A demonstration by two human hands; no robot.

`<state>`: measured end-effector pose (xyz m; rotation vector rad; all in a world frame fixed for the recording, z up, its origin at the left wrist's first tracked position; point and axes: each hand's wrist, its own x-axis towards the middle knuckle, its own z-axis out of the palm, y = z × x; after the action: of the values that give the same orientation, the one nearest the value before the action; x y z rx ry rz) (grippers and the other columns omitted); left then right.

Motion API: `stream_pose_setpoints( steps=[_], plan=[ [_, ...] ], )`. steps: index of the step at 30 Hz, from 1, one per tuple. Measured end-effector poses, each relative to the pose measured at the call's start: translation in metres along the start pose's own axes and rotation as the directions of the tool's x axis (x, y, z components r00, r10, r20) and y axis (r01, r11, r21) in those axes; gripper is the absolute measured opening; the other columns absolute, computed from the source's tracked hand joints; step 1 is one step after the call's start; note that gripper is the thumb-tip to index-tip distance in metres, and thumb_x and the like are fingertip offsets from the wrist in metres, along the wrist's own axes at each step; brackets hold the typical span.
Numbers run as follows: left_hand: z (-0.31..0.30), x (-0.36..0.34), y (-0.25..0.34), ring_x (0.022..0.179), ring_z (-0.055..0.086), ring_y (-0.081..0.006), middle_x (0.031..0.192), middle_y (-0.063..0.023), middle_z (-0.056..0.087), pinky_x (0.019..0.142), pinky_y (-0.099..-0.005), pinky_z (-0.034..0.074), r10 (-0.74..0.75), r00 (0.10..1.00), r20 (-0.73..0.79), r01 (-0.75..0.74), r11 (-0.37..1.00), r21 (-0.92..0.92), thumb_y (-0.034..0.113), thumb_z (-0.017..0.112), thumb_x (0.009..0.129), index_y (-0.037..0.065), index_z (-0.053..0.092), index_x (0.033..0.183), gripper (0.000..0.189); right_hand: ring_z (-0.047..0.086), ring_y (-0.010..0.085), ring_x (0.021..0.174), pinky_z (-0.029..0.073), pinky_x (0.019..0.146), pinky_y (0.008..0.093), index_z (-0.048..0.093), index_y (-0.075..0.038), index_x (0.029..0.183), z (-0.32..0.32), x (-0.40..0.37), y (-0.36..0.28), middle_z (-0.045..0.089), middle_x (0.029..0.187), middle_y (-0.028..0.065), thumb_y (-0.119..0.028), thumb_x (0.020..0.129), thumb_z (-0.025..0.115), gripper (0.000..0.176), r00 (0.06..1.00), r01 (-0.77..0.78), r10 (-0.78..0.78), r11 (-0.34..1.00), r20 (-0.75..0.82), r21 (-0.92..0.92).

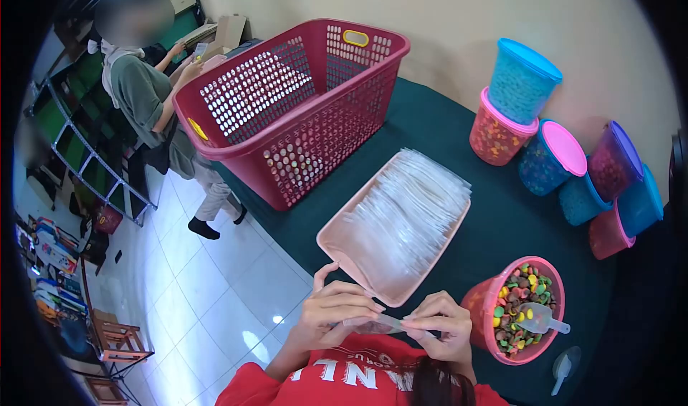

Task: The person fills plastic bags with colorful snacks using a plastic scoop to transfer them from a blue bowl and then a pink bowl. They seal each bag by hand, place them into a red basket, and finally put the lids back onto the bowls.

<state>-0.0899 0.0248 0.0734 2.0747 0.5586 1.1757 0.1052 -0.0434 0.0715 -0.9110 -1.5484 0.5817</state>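
Both of my hands are close in front of my chest, pinching a small clear plastic bag (pixel 383 325) stretched between them. My left hand (pixel 335 310) has its fingers closed on the bag's left side, the index finger raised near the tray. On the other side my right hand (pixel 438 326) pinches the bag between thumb and fingers. Just beyond them lies a pink tray (pixel 331 242) filled with a row of flat clear plastic bags (pixel 412 209). To the right of my right hand stands a pink tub (pixel 481 313) of colourful round candies (pixel 512 338), a clear scoop (pixel 536 318) resting in them.
A maroon perforated basket (pixel 322 155) stands at the far left of the dark green table (pixel 545 227). Several lidded tubs, including a blue one (pixel 527 83), line the wall. A small clear spoon-like item (pixel 564 366) lies near the tub. Another person (pixel 147 94) stands beyond the basket.
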Motion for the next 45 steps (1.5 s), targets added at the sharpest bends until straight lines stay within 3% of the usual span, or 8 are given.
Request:
stream_pose_setpoints(
  steps=[5, 12, 15, 19, 25, 30, 37, 45],
  plan=[
    [-0.036, -0.005, -0.031, 0.086, 0.056, -0.0152, 0.082, 0.0022, 0.065, 0.095, -0.0443, 0.019, 0.015, 1.0, -0.025, -0.015, 1.0, 0.001, 0.012, 0.063, 0.072, 0.014, 0.068, 0.08, 0.009, 0.053, 0.0147, 0.064, 0.042, 0.06, 0.0242, 0.067, -0.007, 0.085, 0.024, 0.028, 0.003, 0.06, 0.073, 0.0032, 0.002, 0.059, 0.065, 0.028, 0.985, -0.037, 0.08, 0.965, 0.156, -0.258],
    [-0.087, 0.006, -0.06, 0.108, 0.046, -0.0266, 0.12, -0.0144, 0.045, 0.099, -0.0434, 0.017, -0.046, 0.983, -0.18, 0.022, 0.991, -0.136, 0.035, 0.068, 0.067, 0.006, 0.046, 0.117, 0.062, 0.051, 0.012, 0.051, 0.035, 0.042, 0.0167, 0.06, -0.006, 0.071, 0.052, 0.071, 0.032, 0.058, 0.07, 0.005, -0.013, 0.075, 0.059, 0.008, 0.92, 0.091, -0.225, 0.919, -0.322, -0.383],
    [-0.118, 0.001, -0.091, 0.109, 0.044, -0.0281, 0.128, -0.0196, 0.034, 0.097, -0.0402, 0.024, -0.061, 0.948, -0.312, 0.004, 0.984, -0.179, 0.041, 0.062, 0.07, -0.001, 0.022, 0.13, 0.083, 0.054, 0.0124, 0.057, 0.044, 0.043, 0.0214, 0.048, -0.001, 0.102, 0.058, 0.106, 0.039, 0.055, 0.094, 0.0115, -0.019, 0.088, 0.045, 0.023, 0.642, 0.355, -0.146, 0.927, -0.752, 0.123],
    [-0.135, 0.003, -0.108, 0.104, 0.048, -0.0241, 0.125, -0.0181, 0.038, 0.093, -0.0378, 0.029, -0.326, 0.879, -0.349, 0.209, 0.92, -0.333, 0.02, 0.055, 0.074, -0.002, 0.03, 0.126, 0.062, 0.058, 0.0167, 0.066, 0.05, 0.055, 0.0278, 0.045, 0.003, 0.112, 0.083, 0.187, 0.028, 0.053, 0.105, 0.0164, -0.015, 0.087, 0.044, 0.031, 0.706, 0.492, -0.296, 0.858, -0.643, 0.146],
    [-0.123, 0.005, -0.121, 0.097, 0.052, -0.0222, 0.119, -0.0155, 0.044, 0.088, -0.0343, 0.036, -0.262, 0.963, 0.067, 0.27, 0.922, -0.279, 0.007, 0.056, 0.073, 0.0, 0.047, 0.114, 0.042, 0.055, 0.0229, 0.095, 0.045, 0.081, 0.0285, 0.025, 0.0, 0.129, 0.127, 0.223, 0.037, 0.034, 0.126, 0.0184, -0.002, 0.075, 0.056, 0.061, 0.969, 0.106, -0.068, 0.983, -0.236, 0.151],
    [-0.121, 0.004, -0.124, 0.094, 0.055, -0.023, 0.102, -0.0144, 0.056, 0.082, -0.0303, 0.041, -0.255, 0.925, 0.282, 0.32, 0.923, -0.216, 0.008, 0.058, 0.075, -0.001, 0.055, 0.102, 0.028, 0.052, 0.0209, 0.083, 0.042, 0.071, 0.0322, 0.054, -0.001, 0.096, 0.086, 0.152, 0.087, 0.053, 0.091, 0.0108, -0.007, 0.07, 0.06, 0.027, 0.976, -0.213, 0.212, 0.905, -0.046, -0.367],
    [-0.118, 0.01, -0.14, 0.091, 0.055, -0.0225, 0.099, -0.0137, 0.057, 0.08, -0.0294, 0.041, -0.264, 0.893, 0.366, 0.341, 0.926, -0.163, 0.006, 0.057, 0.075, -0.001, 0.055, 0.101, 0.027, 0.049, 0.025, 0.079, 0.038, 0.071, 0.0346, 0.052, -0.004, 0.076, 0.065, 0.028, 0.113, 0.05, 0.076, 0.0092, -0.017, 0.06, 0.069, 0.026, 0.786, -0.565, 0.549, 0.452, -0.284, -0.69],
    [-0.093, 0.022, -0.137, 0.09, 0.055, -0.0228, 0.096, -0.0152, 0.057, 0.08, -0.0297, 0.041, -0.166, 0.862, 0.48, 0.29, 0.936, -0.198, 0.003, 0.057, 0.074, -0.002, 0.055, 0.098, 0.025, 0.053, 0.0267, 0.074, 0.04, 0.07, 0.0334, 0.057, -0.003, 0.078, 0.068, 0.004, 0.11, 0.058, 0.074, 0.0099, -0.009, 0.066, 0.064, 0.016, 0.778, -0.606, 0.281, 0.569, -0.561, -0.555]
  ],
)
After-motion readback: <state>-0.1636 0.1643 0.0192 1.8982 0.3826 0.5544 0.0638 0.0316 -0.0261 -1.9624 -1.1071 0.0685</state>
